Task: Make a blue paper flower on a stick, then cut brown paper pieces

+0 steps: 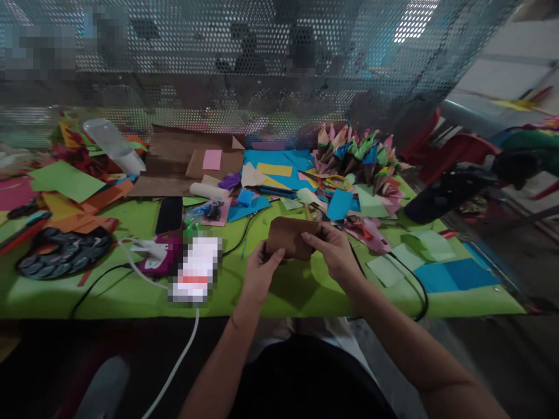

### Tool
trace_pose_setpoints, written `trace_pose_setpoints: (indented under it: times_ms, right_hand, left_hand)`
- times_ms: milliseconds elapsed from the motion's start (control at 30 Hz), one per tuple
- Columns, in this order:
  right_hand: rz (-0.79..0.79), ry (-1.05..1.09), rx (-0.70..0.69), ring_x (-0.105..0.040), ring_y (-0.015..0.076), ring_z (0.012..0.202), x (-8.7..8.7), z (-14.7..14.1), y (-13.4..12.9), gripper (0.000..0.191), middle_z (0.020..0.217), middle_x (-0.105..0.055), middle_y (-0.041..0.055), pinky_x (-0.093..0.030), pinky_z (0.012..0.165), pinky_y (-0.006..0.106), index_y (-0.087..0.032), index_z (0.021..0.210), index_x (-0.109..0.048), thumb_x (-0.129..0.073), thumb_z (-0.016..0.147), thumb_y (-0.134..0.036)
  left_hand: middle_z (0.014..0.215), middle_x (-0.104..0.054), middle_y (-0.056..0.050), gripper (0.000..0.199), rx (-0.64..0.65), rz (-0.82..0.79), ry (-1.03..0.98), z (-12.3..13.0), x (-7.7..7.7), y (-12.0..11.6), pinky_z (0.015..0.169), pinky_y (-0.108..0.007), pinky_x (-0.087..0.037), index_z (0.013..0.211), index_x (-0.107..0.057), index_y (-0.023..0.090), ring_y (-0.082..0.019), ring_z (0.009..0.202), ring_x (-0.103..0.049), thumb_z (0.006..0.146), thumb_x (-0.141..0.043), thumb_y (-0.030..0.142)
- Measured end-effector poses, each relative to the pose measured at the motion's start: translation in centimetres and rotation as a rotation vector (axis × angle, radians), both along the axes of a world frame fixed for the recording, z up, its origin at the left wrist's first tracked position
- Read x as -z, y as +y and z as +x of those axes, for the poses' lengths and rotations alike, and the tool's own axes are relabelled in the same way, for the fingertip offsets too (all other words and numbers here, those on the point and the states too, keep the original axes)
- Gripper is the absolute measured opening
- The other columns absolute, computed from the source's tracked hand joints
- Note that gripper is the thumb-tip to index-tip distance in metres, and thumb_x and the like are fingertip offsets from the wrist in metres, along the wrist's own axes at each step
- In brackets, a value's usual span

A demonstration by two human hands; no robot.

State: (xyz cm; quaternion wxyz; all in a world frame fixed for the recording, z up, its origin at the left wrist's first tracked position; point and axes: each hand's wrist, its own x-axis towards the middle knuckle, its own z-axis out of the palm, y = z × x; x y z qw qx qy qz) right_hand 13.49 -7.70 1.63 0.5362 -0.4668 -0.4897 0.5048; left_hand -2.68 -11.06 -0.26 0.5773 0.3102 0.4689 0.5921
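Observation:
Between my two hands is a piece of brown paper point(292, 237), held up above the green tabletop. My left hand point(261, 269) pinches its lower left edge, thumb on the near face. At the right edge, my right hand point(329, 249) grips it with thumb and fingers. Beyond the paper lie blue sheets point(301, 160), a yellow strip point(274, 169) and scissors with yellow handles point(336, 182). A hot glue gun point(367, 230), partly pink, seems to rest just right of my right hand, though its shape is unclear.
Paper cones with coloured tips point(353, 151) stand at the back right. A lit phone point(196, 270) and a dark phone point(169, 215) lie left, beside a purple power strip point(161, 256). Cables cross the green table point(144, 299). A perforated metal screen point(262, 81) rises behind.

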Motion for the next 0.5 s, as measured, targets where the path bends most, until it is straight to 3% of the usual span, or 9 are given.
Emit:
trace_pose_setpoints:
  times_ms: [267,367,500]
  right_hand:
    - [0.079,-0.192,-0.119,-0.062,0.0186,0.077,-1.0,1.2,0.4,0.035,0.085,-0.072,0.0020,-0.048,0.067,0.029,-0.021,0.090,-0.072,-0.084,0.065,-0.043]
    - [0.076,-0.270,-0.152,-0.059,0.0177,0.071,-1.8,1.5,0.7,0.032,0.075,-0.069,0.0008,-0.045,0.064,0.029,-0.020,0.081,-0.071,-0.081,0.067,-0.047]
    - [0.080,-0.285,-0.084,-0.053,0.0153,0.063,-1.6,1.3,0.5,0.035,0.067,-0.063,-0.0004,-0.041,0.058,0.028,-0.020,0.069,-0.065,-0.079,0.068,-0.052]
  left_hand:
    - [0.069,-0.067,0.002,0.021,0.055,0.049,0.128,-0.1,0.1,0.1,0.066,-0.023,-0.048,0.071,-0.067,0.017,-0.012,0.066,-0.058,0.064,-0.082,0.030]
    - [0.061,-0.059,0.004,0.019,0.086,0.059,0.198,-0.1,0.1,0.0,0.061,-0.022,-0.043,0.065,-0.063,0.018,-0.011,0.062,-0.054,0.064,-0.081,0.025]
    - [0.074,-0.068,0.001,0.029,0.026,0.030,0.099,0.0,-0.2,-0.1,0.069,-0.025,-0.049,0.084,-0.068,0.019,-0.014,0.072,-0.062,0.062,-0.085,0.028]
